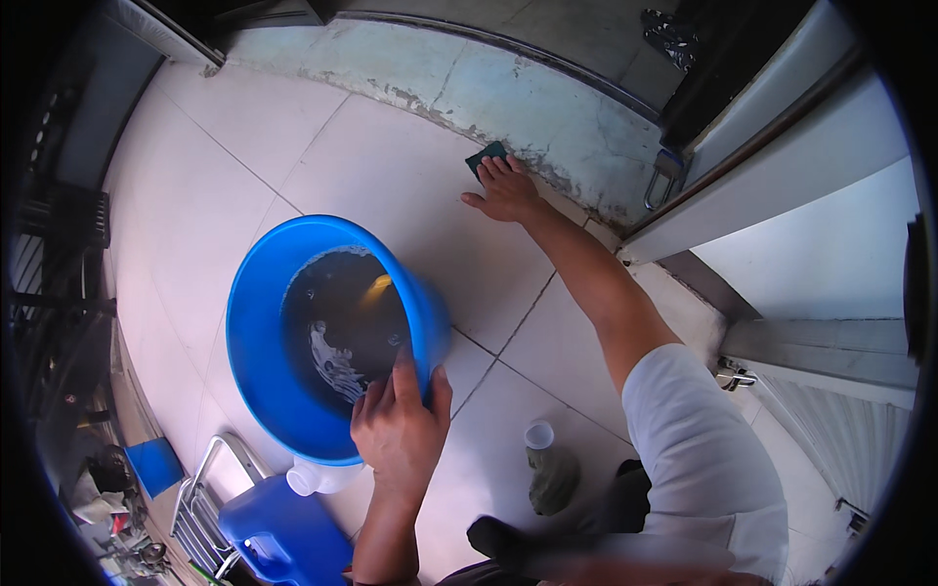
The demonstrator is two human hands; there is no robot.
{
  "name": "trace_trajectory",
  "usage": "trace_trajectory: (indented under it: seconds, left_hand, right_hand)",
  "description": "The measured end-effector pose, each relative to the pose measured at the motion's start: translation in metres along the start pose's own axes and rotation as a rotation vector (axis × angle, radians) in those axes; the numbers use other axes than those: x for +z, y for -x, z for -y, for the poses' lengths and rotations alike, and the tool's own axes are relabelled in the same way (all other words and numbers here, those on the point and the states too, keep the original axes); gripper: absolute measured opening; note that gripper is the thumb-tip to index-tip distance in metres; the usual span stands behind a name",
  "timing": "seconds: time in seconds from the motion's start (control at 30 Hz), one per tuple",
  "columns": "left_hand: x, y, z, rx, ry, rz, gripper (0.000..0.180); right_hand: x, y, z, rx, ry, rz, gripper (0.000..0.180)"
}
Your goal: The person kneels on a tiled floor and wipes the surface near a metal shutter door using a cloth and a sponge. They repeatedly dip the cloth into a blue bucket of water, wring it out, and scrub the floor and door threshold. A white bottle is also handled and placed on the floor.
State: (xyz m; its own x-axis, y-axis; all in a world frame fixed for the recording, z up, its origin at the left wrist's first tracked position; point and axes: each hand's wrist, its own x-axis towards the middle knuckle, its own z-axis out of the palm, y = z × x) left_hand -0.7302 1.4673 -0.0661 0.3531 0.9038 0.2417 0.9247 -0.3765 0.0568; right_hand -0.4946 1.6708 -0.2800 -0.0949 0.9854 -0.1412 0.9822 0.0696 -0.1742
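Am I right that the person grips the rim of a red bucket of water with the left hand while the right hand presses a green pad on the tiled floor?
Not quite: the bucket is blue, not red, as the head view shows. The rest holds: the left hand grips its rim, there is water inside, and the right hand presses a green pad on the tiled floor.

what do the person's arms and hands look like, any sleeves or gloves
Both hands are bare, with no gloves. The right hand extends from a bare forearm, with a short white sleeve covering the upper arm. The left hand and its forearm are also bare; no sleeve shows on that side. No watch or rings can be made out.
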Motion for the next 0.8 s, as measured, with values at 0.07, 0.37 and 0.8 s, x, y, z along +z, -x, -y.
trace_trajectory:
  seconds: [0.07, 0.37, 0.8]
  left_hand:
    - [-0.001, -0.001, -0.001, -0.013, 0.013, 0.012, 0.034]
    - [-0.002, -0.003, -0.001, -0.042, 0.072, 0.060, 0.033]
    - [-0.004, -0.002, -0.001, -0.028, 0.060, 0.053, 0.032]
  right_hand:
    - [-0.005, 0.021, -0.006, 0.037, 0.028, 0.022, 0.079]
    - [-0.002, 0.109, -0.037, 0.196, -0.051, 0.103, 0.075]
    - [0.006, 0.032, -0.015, 0.100, 0.044, 0.035, 0.075]
